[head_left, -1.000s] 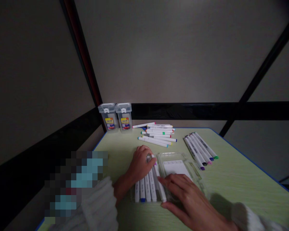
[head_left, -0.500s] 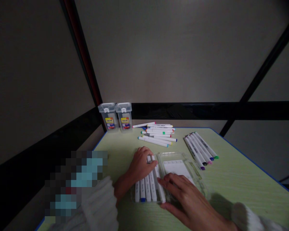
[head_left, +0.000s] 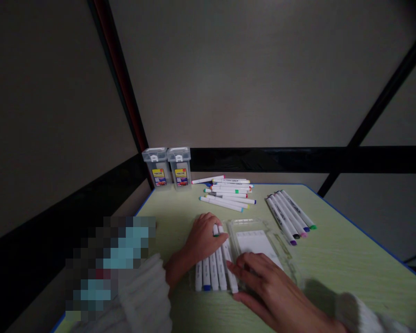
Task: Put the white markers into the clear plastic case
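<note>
A row of white markers (head_left: 214, 273) lies side by side in the left half of an opened clear plastic case (head_left: 244, 223). The rightmost marker (head_left: 230, 266) sits slightly askew from the others. Over the far ends of the row, my left hand (head_left: 204, 238) is curled, its thumb resting against the askew marker's upper part; its fingertips are partly hidden. My right hand (head_left: 268, 286) pinches that same marker near its close end, thumb at the tip and index finger along the side. A white paper insert (head_left: 256, 243) shows in the case's right half.
Two lidded plastic boxes (head_left: 180, 171) stand at the table's far left corner. Loose white markers (head_left: 229, 196) with coloured ends lie in a pile at the back. Several thicker markers (head_left: 287, 215) lie together at right. A wall (head_left: 249, 92) rises behind the table.
The near end of the rightmost marker has shifted very slightly, still in my right hand. Both hands stay almost in place; the whole view has drifted a little.
</note>
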The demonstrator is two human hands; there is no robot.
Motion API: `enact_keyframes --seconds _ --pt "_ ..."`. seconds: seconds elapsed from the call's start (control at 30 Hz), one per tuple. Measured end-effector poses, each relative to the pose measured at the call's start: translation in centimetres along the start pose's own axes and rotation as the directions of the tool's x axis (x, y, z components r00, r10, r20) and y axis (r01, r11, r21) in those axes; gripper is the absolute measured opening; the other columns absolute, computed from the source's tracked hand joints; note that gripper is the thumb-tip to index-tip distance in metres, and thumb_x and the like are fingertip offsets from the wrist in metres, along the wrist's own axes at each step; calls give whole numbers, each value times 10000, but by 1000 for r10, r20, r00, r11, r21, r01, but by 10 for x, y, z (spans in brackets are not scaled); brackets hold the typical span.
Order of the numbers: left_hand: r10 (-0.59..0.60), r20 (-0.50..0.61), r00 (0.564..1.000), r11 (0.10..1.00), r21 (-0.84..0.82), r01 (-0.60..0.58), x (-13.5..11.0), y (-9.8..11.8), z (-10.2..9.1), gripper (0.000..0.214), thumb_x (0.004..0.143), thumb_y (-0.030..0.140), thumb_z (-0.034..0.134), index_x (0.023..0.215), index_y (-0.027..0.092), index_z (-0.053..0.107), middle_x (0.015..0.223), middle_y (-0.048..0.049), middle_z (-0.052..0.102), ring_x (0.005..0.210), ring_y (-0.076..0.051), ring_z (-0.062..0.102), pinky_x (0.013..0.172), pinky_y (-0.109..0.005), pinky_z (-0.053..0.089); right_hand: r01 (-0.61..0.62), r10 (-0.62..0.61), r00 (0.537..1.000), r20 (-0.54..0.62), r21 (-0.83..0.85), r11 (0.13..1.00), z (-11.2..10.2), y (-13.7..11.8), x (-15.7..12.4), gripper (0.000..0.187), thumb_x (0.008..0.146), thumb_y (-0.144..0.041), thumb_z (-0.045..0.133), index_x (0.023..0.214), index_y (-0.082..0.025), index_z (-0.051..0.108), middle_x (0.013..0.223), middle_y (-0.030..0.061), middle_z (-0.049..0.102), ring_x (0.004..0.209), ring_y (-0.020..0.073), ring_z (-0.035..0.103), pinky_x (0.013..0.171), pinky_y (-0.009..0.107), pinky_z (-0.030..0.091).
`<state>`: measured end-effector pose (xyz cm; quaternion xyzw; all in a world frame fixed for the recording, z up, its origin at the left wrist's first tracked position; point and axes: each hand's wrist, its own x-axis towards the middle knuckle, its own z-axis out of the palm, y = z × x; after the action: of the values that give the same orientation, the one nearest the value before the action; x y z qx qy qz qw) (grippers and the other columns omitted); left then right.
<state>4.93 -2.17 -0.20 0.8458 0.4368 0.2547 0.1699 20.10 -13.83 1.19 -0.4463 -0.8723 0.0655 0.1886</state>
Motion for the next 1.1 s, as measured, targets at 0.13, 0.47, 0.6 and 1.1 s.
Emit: enact_keyframes --seconds 0.13,0.47,0.6,1.1 --pt "6 0 1000 1000 0 -6 0 -1 0 121 642 208 567 739 174 502 838 -31 549 860 -185 477 801 -335 363 33 -33 999 29 -3 999 -1 -1 1 293 844 -285 481 1089 -151 567 867 71 572 823 203 518 731 354 455" --pt "-14 -14 1000 1000 9 14 0 0 2 117 643 206 562 742 177 506 848 -30 549 860 -183 481 804 -336 361 -22 20 999 44 55 998 -1 0 2 270 860 -281 453 1072 -167 575 884 73 564 839 199 510 732 340 444" --pt "-8 -16 1000 1000 19 8 0 -1 3 130 644 215 567 752 176 507 854 -33 551 861 -185 480 802 -338 361 -33 30 998 46 72 997 -1 -1 4 248 862 -265 450 1052 -168 577 858 65 554 816 191 510 711 322 433" --pt "-13 -29 1000 1000 -20 13 1 -3 5 159 644 230 569 780 187 499 853 -22 560 853 -180 486 786 -323 369 7 -17 997 76 130 991 0 0 3 191 861 -212 451 983 -213 597 851 26 559 803 168 502 714 302 408"
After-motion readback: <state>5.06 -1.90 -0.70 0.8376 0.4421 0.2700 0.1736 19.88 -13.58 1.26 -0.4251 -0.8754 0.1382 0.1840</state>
